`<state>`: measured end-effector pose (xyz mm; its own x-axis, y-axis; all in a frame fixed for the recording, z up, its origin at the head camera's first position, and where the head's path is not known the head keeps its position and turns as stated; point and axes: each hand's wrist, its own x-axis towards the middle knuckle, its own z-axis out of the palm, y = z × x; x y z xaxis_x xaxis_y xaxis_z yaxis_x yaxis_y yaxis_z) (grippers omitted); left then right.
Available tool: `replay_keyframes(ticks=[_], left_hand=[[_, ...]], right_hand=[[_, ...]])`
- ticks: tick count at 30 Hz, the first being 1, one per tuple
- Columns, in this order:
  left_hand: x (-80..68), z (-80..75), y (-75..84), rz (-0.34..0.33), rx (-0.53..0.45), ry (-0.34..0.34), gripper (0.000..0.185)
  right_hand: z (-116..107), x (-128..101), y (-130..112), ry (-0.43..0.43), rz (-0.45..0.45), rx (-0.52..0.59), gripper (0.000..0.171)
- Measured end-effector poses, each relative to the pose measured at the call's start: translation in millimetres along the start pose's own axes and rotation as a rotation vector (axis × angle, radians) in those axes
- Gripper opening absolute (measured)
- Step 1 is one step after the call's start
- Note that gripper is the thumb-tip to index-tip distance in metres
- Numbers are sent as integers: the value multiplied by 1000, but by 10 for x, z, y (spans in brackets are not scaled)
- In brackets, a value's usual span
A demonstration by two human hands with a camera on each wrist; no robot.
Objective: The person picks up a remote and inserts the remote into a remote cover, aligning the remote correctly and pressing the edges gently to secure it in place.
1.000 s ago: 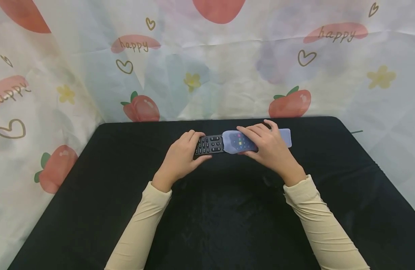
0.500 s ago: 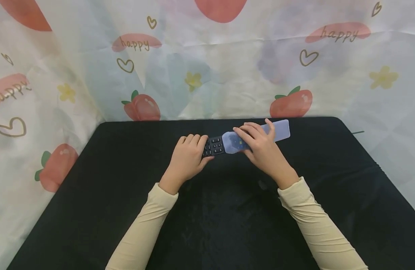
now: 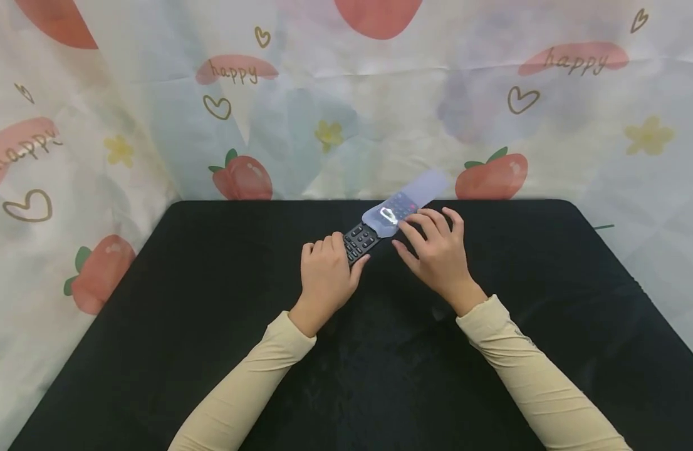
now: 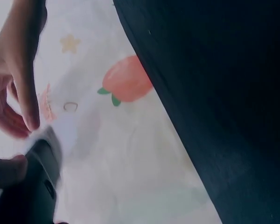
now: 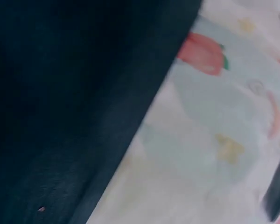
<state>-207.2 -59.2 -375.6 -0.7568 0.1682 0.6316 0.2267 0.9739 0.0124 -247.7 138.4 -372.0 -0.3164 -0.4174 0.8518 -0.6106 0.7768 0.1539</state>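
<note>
A black remote control [image 3: 360, 240] points away to the right, its far end raised off the black table [image 3: 171, 326]. A translucent pale-blue silicone cover [image 3: 407, 202] sheathes that far half. My left hand [image 3: 328, 270] grips the remote's near end, fingers curled over the keys and thumb along its right side. My right hand [image 3: 433, 247] pinches the cover near its mouth, index on top and thumb below. In the left wrist view the remote [image 4: 32, 186] sits under my left thumb [image 4: 9, 170], with the right hand's fingers [image 4: 25, 93] at the cover's edge. The right wrist view is blurred.
The black cloth covers the whole table. A pale backdrop [image 3: 324, 94] printed with strawberries, hearts and "happy" hangs behind it and wraps round the left side [image 3: 53, 188]. Beige sleeves cover both forearms.
The remote has swung from lying crosswise to pointing away and upward. My left hand has moved right and nearer, and more of the keypad shows outside the cover.
</note>
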Motion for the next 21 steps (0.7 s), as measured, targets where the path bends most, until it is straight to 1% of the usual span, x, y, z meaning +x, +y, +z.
replay_keyframes(ticks=[2, 5, 8, 12, 14, 17, 19, 21], left_hand=[[-10, -7, 30, -22, 8, 2, 52], [-33, -24, 87, -42, 8, 13, 52], [-56, -24, 136, -65, 0, 19, 50], [-68, -19, 161, -97, -24, 29, 49], [-74, -32, 158, -96, -52, 21, 48], [-85, -78, 159, -76, -106, -24, 48], [-93, -113, 166, -60, -129, -67, 49], [-98, -140, 179, -56, -121, -99, 51]], right_hand=[[38, -9, 6, 47, -58, -23, 24], [81, -11, 4, 79, -121, -75, 14], [120, -1, -17, 91, -149, -116, 10], [172, 45, -53, 41, -104, -179, 15], [191, 70, -60, 2, -74, -216, 15], [213, 83, -49, -55, -60, -245, 12], [217, 85, -40, -79, -70, -228, 8], [221, 83, -39, -110, -88, -200, 8]])
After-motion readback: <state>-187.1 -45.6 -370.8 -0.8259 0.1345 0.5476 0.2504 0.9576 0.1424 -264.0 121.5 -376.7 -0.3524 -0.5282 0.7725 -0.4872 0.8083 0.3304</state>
